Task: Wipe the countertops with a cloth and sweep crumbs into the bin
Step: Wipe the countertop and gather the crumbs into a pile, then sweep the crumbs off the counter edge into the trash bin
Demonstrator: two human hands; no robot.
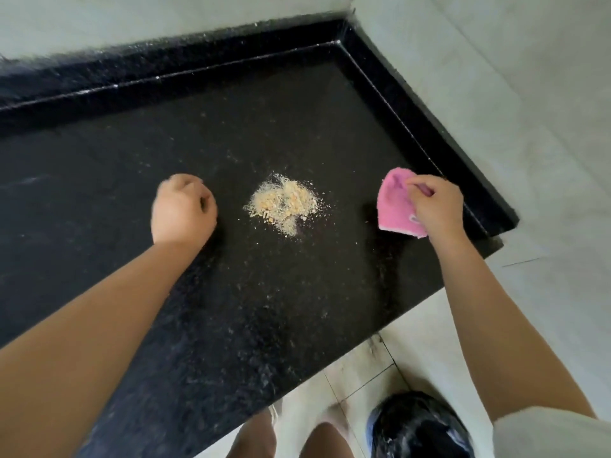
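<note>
- Now, at nine o'clock of the crumbs (282, 203), the left hand (182, 209) rests on the black surface (132, 160), fingers curled, holding nothing.
- At three o'clock, the right hand (436, 206) pinches the pink cloth (396, 206).
- The bin (420, 424) stands at five o'clock, below the edge; a fast sweep could scatter crumbs on the floor (363, 375).

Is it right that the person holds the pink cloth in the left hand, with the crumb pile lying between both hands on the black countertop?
Not quite: the head view shows the pink cloth held in the right hand. The left hand is a closed fist holding nothing. The crumb pile does lie between them on the black countertop.
</note>
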